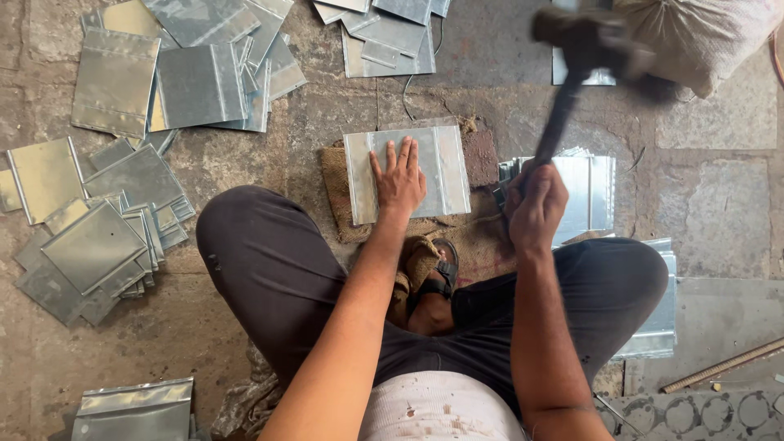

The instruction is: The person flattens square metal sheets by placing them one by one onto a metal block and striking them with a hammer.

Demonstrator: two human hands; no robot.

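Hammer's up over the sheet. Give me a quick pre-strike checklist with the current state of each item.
1. Right hand grips the hammer handle: ok, fist closed around it.
2. Hammer raised above the work: ok, head high and blurred.
3. Sheet held flat: ok, left hand presses on it, palm down.
4. Fingers clear of the strike spot: cannot tell; the hand covers the sheet's middle, right part bare.
5. Sheet backed: ok, it lies on burlap over the stone floor.
6. Foot clear of the sheet: ok, sandal sits nearer the body.
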